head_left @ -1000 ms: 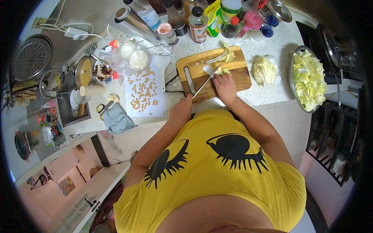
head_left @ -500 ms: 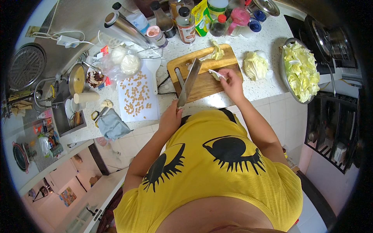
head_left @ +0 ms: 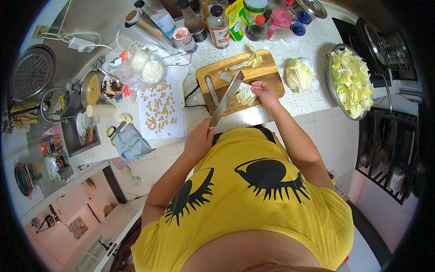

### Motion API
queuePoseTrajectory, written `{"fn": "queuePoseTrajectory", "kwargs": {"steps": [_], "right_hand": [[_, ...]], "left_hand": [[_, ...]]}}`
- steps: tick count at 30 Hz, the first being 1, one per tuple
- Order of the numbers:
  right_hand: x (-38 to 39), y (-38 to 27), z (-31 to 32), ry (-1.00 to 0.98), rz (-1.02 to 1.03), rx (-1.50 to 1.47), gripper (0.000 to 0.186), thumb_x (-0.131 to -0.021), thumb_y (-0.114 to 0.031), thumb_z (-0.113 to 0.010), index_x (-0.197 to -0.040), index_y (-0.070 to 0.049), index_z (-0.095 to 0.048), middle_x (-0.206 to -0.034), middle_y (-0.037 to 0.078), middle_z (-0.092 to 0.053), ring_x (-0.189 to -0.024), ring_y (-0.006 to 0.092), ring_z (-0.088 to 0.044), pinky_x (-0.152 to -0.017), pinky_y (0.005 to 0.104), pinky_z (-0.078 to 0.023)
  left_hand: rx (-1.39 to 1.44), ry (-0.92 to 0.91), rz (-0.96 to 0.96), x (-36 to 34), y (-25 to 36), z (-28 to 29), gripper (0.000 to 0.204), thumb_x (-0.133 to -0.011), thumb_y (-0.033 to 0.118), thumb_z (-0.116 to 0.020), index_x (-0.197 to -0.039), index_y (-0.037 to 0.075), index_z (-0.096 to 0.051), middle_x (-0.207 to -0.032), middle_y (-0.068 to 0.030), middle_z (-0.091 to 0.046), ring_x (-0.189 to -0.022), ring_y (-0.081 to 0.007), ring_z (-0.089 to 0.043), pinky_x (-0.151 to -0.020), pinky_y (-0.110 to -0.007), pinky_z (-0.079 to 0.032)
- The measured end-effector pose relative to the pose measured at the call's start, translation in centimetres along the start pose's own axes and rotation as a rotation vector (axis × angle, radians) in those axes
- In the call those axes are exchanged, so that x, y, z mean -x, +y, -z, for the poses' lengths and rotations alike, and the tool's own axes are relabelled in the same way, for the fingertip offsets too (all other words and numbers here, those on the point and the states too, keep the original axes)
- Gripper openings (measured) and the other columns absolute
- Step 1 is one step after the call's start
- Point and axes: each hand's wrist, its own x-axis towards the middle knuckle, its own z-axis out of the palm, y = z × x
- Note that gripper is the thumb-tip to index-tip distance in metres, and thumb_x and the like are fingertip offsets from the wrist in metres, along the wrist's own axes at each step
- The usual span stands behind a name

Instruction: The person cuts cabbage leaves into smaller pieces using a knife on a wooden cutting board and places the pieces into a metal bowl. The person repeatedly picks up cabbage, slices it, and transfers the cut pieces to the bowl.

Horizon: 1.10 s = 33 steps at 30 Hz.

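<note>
My left hand (head_left: 199, 136) is closed round the handle of a cleaver (head_left: 228, 98), its broad blade slanting up over the wooden cutting board (head_left: 267, 63). My right hand (head_left: 266, 94) pinches the edge of a pale cabbage leaf (head_left: 245, 94), which lies on the board beside the blade. Another piece of cabbage leaf (head_left: 252, 59) rests at the board's far edge. To the right of the board sits a partly peeled cabbage head (head_left: 299, 75). The blade covers part of the leaf's left side.
A metal bowl (head_left: 334, 93) heaped with torn cabbage leaves stands at the right, near the stove. Bottles and jars, including a brown-labelled bottle (head_left: 219, 34), line the back. Left of the board, small tan pieces lie on white paper (head_left: 176, 129), near a grey-blue cloth (head_left: 131, 144).
The leaf in my right hand has turned and now lies flatter, its yellow-green side showing on the board. The cleaver has shifted slightly right and my right hand slightly left.
</note>
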Motion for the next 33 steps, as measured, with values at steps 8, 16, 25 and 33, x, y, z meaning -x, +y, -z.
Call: {"fn": "queuePoseTrajectory", "kwargs": {"steps": [8,16,25,33], "right_hand": [[-0.2,1.4,0.0,0.113,0.413,0.549,0.029,-0.076,-0.015,-0.074,-0.098,-0.001,-0.06,-0.083,0.007,-0.065,-0.072,0.0162,-0.06,-0.067,0.0293,-0.049],[0.0,0.6,-0.1,0.181,0.348,0.703,0.025,-0.072,-0.017,-0.076,-0.088,-0.001,-0.065,-0.08,0.01,-0.066,-0.072,0.0193,-0.063,-0.067,0.0309,-0.049],[-2.4,1.8,0.9,0.089,0.088,0.163,0.027,-0.074,-0.007,-0.074,-0.096,0.001,-0.062,-0.084,0.007,-0.066,-0.075,0.015,-0.062,-0.07,0.0269,-0.051],[0.9,-2.9,-0.1,0.092,0.253,0.075,0.022,-0.074,0.002,-0.07,-0.094,0.0,-0.06,-0.083,0.005,-0.065,-0.07,0.0093,-0.059,-0.064,0.0224,-0.049]], "left_hand": [[-0.135,-0.058,0.023,-0.2,0.9,-0.4,0.028,-0.09,0.017,-0.053,-0.112,0.003,-0.044,-0.086,-0.02,-0.061,-0.081,-0.0396,-0.059,-0.069,-0.049,-0.046],[-0.237,-0.088,-0.039,-1.9,2.8,1.3,0.024,-0.09,0.016,-0.054,-0.106,0.001,-0.044,-0.083,-0.021,-0.061,-0.08,-0.0413,-0.059,-0.068,-0.049,-0.045],[-0.257,-0.162,0.023,-3.1,5.6,2.1,0.022,-0.091,0.017,-0.052,-0.105,0.002,-0.042,-0.086,-0.0216,-0.061,-0.081,-0.0407,-0.06,-0.068,-0.051,-0.046],[-0.192,-0.046,0.1,-1.1,8.0,0.4,0.028,-0.091,0.017,-0.051,-0.115,0.005,-0.044,-0.094,-0.0207,-0.061,-0.083,-0.0406,-0.06,-0.07,-0.049,-0.047]]}}
